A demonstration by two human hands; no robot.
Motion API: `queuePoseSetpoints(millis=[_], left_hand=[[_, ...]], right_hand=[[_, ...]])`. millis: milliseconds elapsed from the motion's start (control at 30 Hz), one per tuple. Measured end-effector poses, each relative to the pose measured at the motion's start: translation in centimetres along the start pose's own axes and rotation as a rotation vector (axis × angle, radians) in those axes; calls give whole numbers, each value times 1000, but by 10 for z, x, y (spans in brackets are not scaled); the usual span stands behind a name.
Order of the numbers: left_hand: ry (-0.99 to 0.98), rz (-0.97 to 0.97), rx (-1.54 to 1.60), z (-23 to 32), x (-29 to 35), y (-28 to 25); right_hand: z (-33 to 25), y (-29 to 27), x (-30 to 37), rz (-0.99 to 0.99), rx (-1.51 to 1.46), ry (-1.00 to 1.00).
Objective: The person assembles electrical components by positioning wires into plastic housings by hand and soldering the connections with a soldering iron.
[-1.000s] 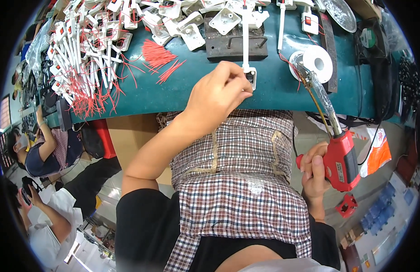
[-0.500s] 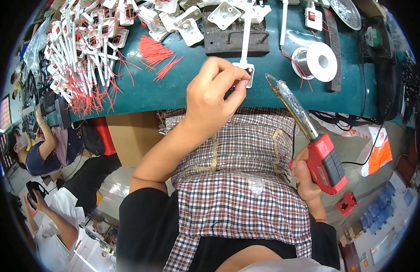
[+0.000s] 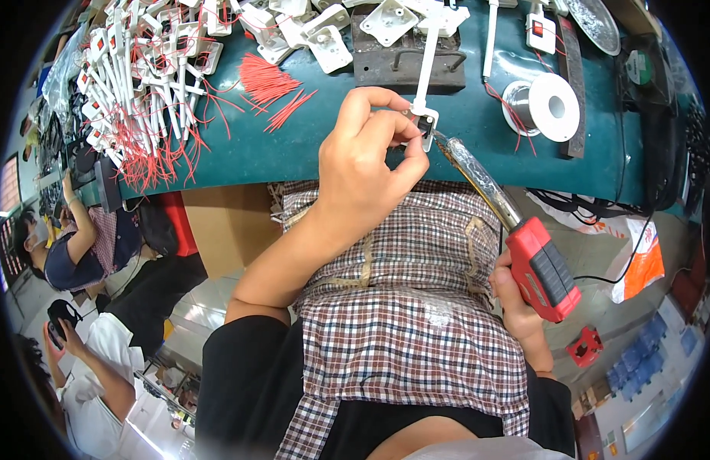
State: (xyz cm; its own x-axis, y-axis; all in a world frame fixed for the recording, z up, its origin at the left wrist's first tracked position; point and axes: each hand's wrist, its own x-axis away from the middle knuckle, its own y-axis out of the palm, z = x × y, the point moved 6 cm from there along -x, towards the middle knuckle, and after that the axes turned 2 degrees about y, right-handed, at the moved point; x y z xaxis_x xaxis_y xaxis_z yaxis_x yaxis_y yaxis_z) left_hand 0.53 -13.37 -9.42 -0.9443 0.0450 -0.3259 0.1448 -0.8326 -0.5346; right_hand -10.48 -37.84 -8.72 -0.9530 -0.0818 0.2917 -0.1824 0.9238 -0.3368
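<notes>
My left hand (image 3: 370, 165) is closed in a pinch at the near end of a white plastic lamp-like part (image 3: 428, 73). What sits between thumb and forefinger is too small to make out. A small black component (image 3: 425, 123) shows in that part's open white housing, right by the fingertips. My right hand (image 3: 517, 303) is wrapped round the red and black handle of a soldering iron (image 3: 543, 268). Its long metal barrel slants up and left, and the tip is at the housing's right edge, close to the left fingertips. Whether the tip touches metal cannot be told.
Red wire pieces (image 3: 267, 80) lie left of the hands. Beyond are piled white parts with red wires (image 3: 140, 92). A dark metal block (image 3: 407, 70) stands behind, and a solder spool (image 3: 556, 107) to the right. A cable (image 3: 612, 277) trails from the iron. Two people sit at left.
The soldering iron has moved left, bringing its tip from apart to the housing. My left hand has stayed at the white part, its fingers shifted slightly.
</notes>
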Motion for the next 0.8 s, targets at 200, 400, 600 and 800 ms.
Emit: queuePoseSetpoints(millis=[200,400,600,800], left_hand=[[9,30,11,-1,-3,-2],[-13,19,-14,0,-4,-6],[5,-38,-55,5,-2,-1],[20,-4,-15,5,3,1]], right_hand=[[1,3,-4,0,45,-25],[-4,3,-7,8,67,-27],[6,3,10,19,-187,159],[4,3,4,3,-290,144]])
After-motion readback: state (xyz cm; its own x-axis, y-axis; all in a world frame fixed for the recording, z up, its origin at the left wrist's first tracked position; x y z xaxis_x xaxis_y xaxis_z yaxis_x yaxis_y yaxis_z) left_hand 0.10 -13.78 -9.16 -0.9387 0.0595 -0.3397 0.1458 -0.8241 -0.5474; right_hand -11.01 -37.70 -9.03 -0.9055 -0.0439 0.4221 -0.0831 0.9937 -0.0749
